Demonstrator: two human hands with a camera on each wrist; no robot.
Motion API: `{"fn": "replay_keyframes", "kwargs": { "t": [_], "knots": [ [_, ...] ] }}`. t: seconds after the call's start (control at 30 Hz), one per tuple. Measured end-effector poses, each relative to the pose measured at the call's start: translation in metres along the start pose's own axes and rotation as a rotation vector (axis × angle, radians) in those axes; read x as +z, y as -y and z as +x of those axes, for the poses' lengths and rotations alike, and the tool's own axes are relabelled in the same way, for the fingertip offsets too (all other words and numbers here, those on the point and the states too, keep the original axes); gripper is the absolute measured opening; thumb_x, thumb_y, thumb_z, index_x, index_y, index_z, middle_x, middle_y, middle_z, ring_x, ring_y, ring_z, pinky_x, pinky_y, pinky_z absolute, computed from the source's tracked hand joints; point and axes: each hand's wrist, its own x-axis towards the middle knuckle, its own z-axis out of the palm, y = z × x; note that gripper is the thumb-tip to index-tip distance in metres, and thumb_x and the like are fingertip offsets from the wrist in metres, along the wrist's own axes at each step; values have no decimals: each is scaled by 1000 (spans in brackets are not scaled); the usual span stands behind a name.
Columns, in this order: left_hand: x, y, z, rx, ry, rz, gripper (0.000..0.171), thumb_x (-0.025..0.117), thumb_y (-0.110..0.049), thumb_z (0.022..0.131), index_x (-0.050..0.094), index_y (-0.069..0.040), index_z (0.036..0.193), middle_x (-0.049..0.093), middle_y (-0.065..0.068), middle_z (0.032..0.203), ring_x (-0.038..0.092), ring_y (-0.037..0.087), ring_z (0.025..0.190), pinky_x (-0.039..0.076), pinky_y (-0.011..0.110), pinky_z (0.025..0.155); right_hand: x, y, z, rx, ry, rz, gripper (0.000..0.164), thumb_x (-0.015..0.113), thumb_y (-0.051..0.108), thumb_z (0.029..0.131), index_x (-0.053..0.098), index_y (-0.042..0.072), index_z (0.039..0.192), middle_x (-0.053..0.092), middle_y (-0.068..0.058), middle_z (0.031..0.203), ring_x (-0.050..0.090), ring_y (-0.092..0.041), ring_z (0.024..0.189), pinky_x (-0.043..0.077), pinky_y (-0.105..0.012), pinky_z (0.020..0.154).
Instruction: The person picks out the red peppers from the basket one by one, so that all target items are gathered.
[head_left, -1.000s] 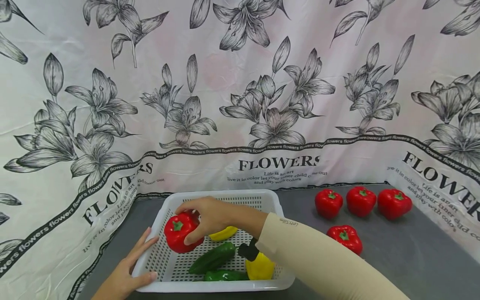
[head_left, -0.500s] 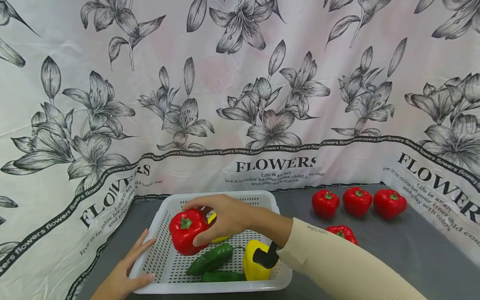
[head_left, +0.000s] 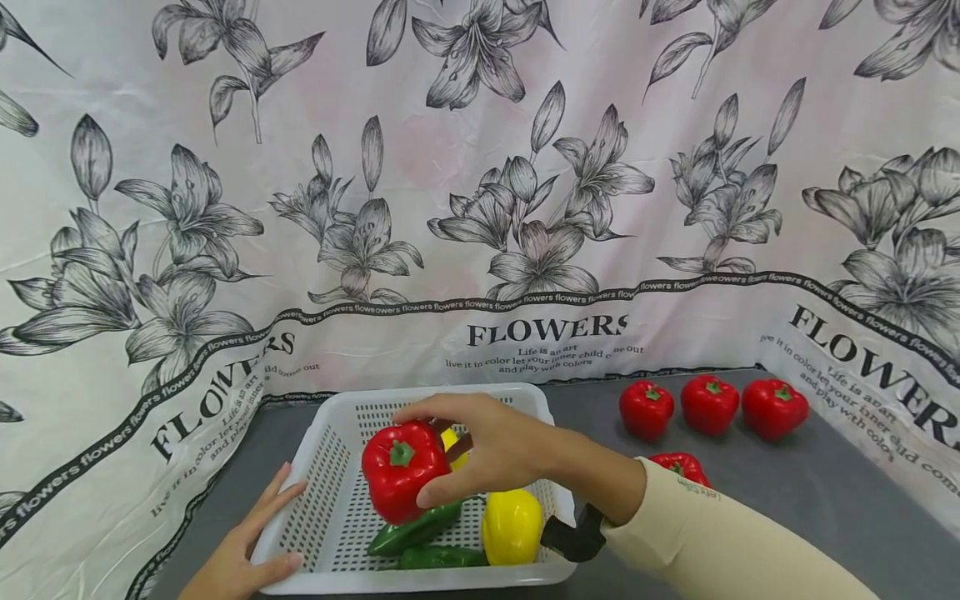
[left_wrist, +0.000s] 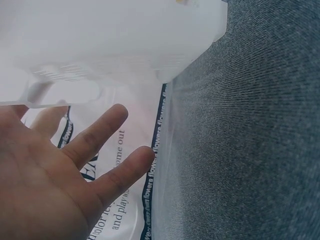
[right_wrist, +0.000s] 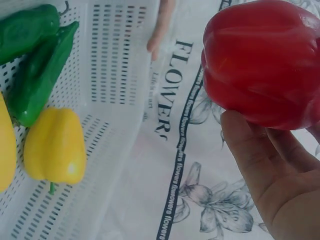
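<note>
My right hand (head_left: 487, 442) grips a red bell pepper (head_left: 401, 475) from its right side, above the white plastic basket (head_left: 420, 581). The pepper's green stem faces the head camera; in the right wrist view its glossy red side (right_wrist: 265, 65) fills the upper right. At the basket's left rim, my left hand (head_left: 238, 546) rests with thumb and fingers spread. Two outstretched fingers (left_wrist: 125, 172) show beside the basket's outer wall in the left wrist view. Two long green peppers (right_wrist: 42, 75) lie in the basket with a yellow bell pepper (head_left: 512, 527) and another yellow one (right_wrist: 55, 145).
Three red bell peppers (head_left: 709, 405) stand in a row on the grey table (head_left: 795, 508) at the back right. Another red pepper (head_left: 681, 468) is partly hidden by the right sleeve. A flower-printed curtain (head_left: 540, 350) borders the table behind and at the sides.
My right hand has carried the red pepper rightward and slightly down in the head view, still over the basket. The left hand stays at the basket's rim. The view has shifted slightly.
</note>
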Motion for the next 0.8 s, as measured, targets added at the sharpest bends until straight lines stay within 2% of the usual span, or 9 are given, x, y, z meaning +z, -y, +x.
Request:
{"fn": "replay_keyframes", "kwargs": {
  "t": [0.17, 0.37, 0.47, 0.7, 0.8],
  "knots": [
    [0, 0, 1, -7, -1, 39, 67, 65, -6, 89, 36, -11, 149, 4, -7, 160, 20, -16, 123, 39, 20, 88, -3, 7, -14, -13, -40, -2, 66, 77, 20, 79, 50, 12, 139, 57, 4, 126, 56, -15, 107, 52, -35, 81],
    [0, -1, 1, -19, 1, 44, 68, 65, -7, 89, 36, -12, 150, 4, -7, 160, 19, -17, 123, 40, 21, 88, -9, 13, -32, -22, -103, -11, 63, 76, 21, 81, 51, 12, 138, 57, 2, 126, 56, -18, 108, 52, -36, 80],
    [-1, -1, 0, -11, 2, 47, 68, 65, -6, 89, 36, -12, 150, 4, -8, 160, 18, -17, 124, 39, 20, 88, -14, 14, -42, -18, -142, -29, 62, 76, 20, 81, 52, 13, 138, 56, 1, 127, 55, -19, 110, 52, -36, 80],
    [-2, 0, 0, 15, 8, 66, 68, 64, -5, 89, 35, -12, 150, 4, -21, 157, 15, -17, 126, 39, 22, 89, -26, 17, -67, 0, -241, -90, 64, 78, 21, 81, 51, 13, 139, 56, 1, 129, 55, -23, 110, 52, -36, 80],
    [-2, 0, 1, 8, 10, 82, 68, 64, -6, 89, 35, -14, 150, 3, -19, 157, 12, -18, 127, 38, 22, 89, -29, 17, -76, 15, -266, -94, 66, 79, 21, 80, 50, 12, 139, 55, 0, 130, 55, -24, 111, 52, -35, 80]
  ]
}}
